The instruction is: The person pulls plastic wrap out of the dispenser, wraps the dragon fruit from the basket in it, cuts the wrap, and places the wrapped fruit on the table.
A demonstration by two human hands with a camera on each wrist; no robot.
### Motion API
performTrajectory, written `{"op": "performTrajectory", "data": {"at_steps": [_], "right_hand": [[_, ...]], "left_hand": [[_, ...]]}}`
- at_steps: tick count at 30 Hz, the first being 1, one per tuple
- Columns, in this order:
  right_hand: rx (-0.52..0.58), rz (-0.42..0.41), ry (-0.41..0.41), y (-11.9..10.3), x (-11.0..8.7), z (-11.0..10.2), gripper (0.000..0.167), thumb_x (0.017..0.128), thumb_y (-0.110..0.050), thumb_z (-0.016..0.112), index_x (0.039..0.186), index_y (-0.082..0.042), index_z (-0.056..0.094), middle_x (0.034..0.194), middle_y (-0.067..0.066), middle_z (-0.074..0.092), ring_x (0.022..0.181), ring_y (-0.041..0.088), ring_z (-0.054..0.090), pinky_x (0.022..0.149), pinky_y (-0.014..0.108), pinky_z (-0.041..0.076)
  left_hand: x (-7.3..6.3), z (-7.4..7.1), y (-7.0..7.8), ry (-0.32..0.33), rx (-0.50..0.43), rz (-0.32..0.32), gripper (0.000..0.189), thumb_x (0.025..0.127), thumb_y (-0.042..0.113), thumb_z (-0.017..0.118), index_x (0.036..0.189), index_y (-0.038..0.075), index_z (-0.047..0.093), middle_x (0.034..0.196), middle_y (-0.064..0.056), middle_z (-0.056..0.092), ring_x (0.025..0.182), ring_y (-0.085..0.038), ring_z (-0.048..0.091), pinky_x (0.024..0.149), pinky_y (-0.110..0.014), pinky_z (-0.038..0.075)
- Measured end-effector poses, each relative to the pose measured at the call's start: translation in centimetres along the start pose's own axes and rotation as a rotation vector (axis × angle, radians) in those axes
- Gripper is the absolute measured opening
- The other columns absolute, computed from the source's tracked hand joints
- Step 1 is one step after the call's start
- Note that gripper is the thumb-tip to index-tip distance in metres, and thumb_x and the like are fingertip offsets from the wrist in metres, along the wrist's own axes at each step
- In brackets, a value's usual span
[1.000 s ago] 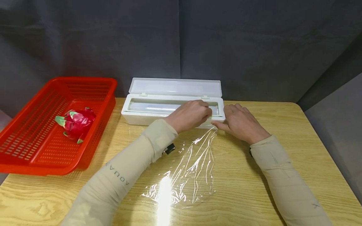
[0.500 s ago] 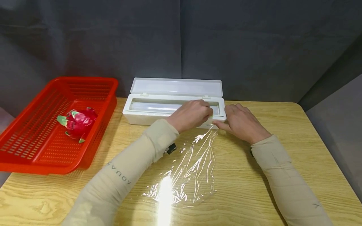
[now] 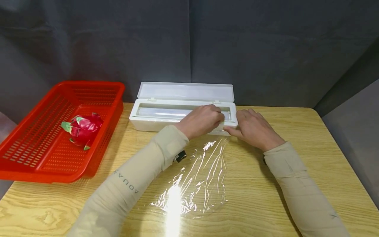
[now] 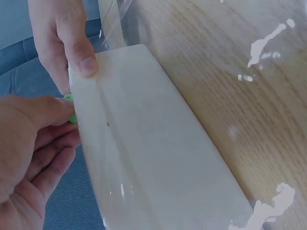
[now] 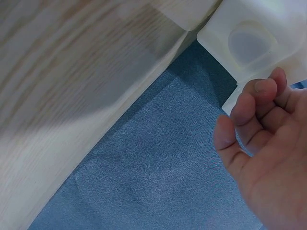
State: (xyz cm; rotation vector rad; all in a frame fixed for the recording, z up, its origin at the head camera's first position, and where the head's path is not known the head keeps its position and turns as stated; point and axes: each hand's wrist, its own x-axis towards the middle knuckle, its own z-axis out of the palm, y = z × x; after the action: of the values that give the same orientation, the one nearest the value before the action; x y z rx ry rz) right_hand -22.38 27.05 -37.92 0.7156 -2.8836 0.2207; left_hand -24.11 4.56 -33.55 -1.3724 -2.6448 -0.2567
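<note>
A white cling film box (image 3: 160, 125) stands at the back of the table, its lid (image 3: 186, 91) raised and a film roll (image 3: 161, 113) inside. A sheet of clear cling film (image 3: 204, 177) runs from its front toward me over the wood. My left hand (image 3: 204, 120) pinches a small green slider (image 4: 72, 108) at the box's top edge, near the right end; most of the slider is hidden by my fingers. My right hand (image 3: 255, 130) grips the box's right end, with the thumb on the front face. In the right wrist view its curled fingers (image 5: 242, 108) lie by that end.
A red plastic basket (image 3: 88, 161) stands on the left, holding a dragon fruit (image 3: 84, 129). A dark cloth (image 3: 266, 56) hangs behind the wooden table (image 3: 275, 204). The table's right edge lies beyond my right arm.
Both hands keep their places at the box. The whole head view has shifted slightly to the right; nothing else has visibly moved.
</note>
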Motion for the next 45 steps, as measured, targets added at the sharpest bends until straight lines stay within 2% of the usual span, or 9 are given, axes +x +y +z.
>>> {"op": "performTrajectory", "data": {"at_steps": [24,34,37,45], "right_hand": [[-0.004,0.012,0.007,0.1,0.0,0.1,0.048,0.098,-0.049,0.066,0.084,-0.005,0.05,0.074,0.008,0.051,0.074,0.029,0.05,0.069,0.039,0.039],[0.001,0.012,0.005,0.2,0.1,0.1,0.047,0.098,-0.048,0.066,0.083,-0.006,0.05,0.075,0.008,0.052,0.073,0.029,0.05,0.068,0.039,0.039],[0.003,0.017,-0.005,0.2,0.1,0.0,0.047,0.098,-0.049,0.065,0.084,-0.006,0.05,0.075,0.008,0.052,0.074,0.029,0.05,0.069,0.04,0.04],[0.0,0.019,-0.014,0.2,0.1,0.0,0.049,0.099,-0.051,0.064,0.082,-0.007,0.05,0.073,0.007,0.05,0.072,0.028,0.049,0.069,0.039,0.039]], "left_hand": [[0.6,0.3,0.5,0.016,-0.009,0.032,0.021,0.098,0.001,0.06,0.093,0.009,0.079,0.086,-0.002,0.072,0.079,-0.016,0.062,0.072,-0.024,0.053],[0.9,0.3,0.8,0.034,0.031,0.049,0.02,0.098,0.003,0.06,0.093,0.009,0.079,0.086,-0.002,0.073,0.079,-0.018,0.066,0.073,-0.027,0.056],[1.0,0.3,0.8,0.025,0.055,0.047,0.019,0.098,0.003,0.061,0.093,0.009,0.078,0.086,-0.002,0.073,0.079,-0.018,0.066,0.073,-0.027,0.056],[1.0,0.2,1.1,0.005,0.221,0.077,0.014,0.098,0.008,0.064,0.102,0.011,0.077,0.094,-0.001,0.073,0.087,-0.019,0.069,0.08,-0.029,0.059]]}}
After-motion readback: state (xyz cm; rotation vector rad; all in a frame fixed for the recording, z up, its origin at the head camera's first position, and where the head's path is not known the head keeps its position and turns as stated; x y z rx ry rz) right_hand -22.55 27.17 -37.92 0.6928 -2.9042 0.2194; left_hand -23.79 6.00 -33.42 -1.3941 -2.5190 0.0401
